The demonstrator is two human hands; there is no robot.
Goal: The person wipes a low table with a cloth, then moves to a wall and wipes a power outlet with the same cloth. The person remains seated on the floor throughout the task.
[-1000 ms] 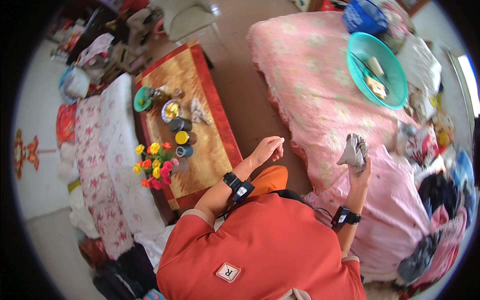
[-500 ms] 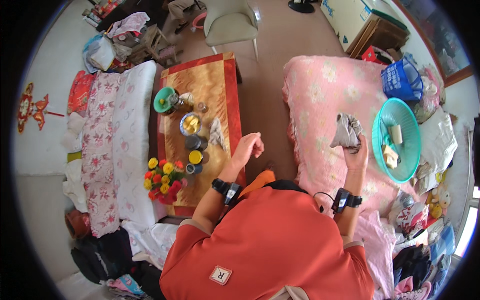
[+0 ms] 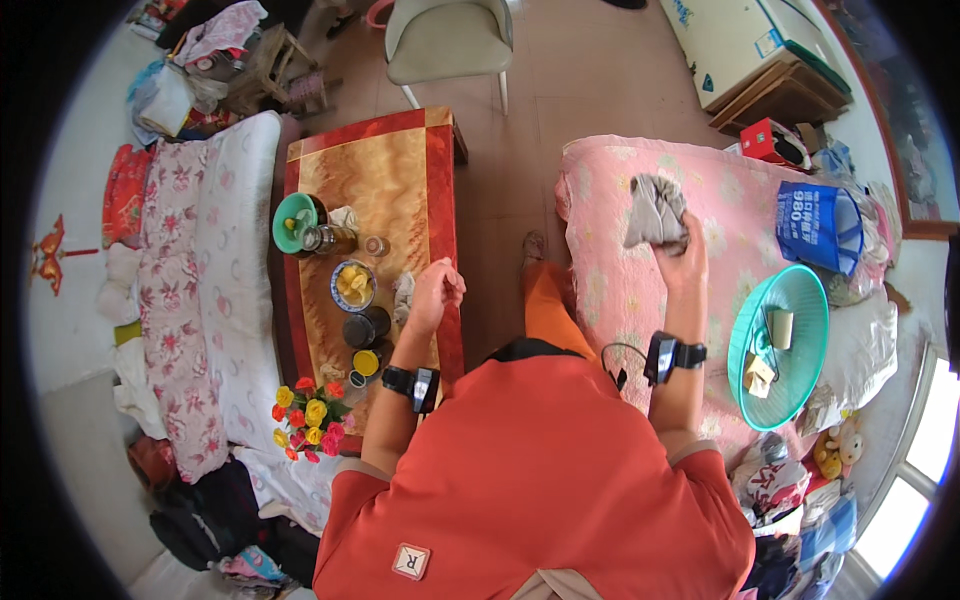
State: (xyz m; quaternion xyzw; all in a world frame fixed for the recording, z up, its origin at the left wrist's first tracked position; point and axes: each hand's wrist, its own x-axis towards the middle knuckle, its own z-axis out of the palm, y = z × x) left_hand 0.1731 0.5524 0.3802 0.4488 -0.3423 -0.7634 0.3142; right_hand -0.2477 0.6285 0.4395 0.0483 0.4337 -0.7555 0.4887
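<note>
My right hand (image 3: 684, 262) grips a bunched grey cloth (image 3: 655, 208), held up over the pink flowered bed cover (image 3: 600, 190). My left hand (image 3: 437, 293) hovers by the right edge of the wooden table (image 3: 385, 180), its fingers curled in loosely with nothing seen in them. Close beside it on the table lies another crumpled grey cloth (image 3: 403, 297), partly hidden by that hand. Left of it stand a bowl of yellowish food pieces (image 3: 352, 285), a dark round container (image 3: 362, 327) and a yellow-lidded jar (image 3: 366, 362).
A turquoise plastic basket (image 3: 745, 345) with blocky pale items sits on the bed, near a blue bag (image 3: 808, 225). On the table are a green bowl (image 3: 283, 225), a glass jar (image 3: 330, 239) and artificial flowers (image 3: 312, 420). A chair (image 3: 448, 50) stands ahead; a sofa (image 3: 235, 250) lines the left.
I have stepped forward, and my view has shifted. The right hand still holds the grey cloth. My left hand has come nearer the cloth on the table, its fingers still curled.
</note>
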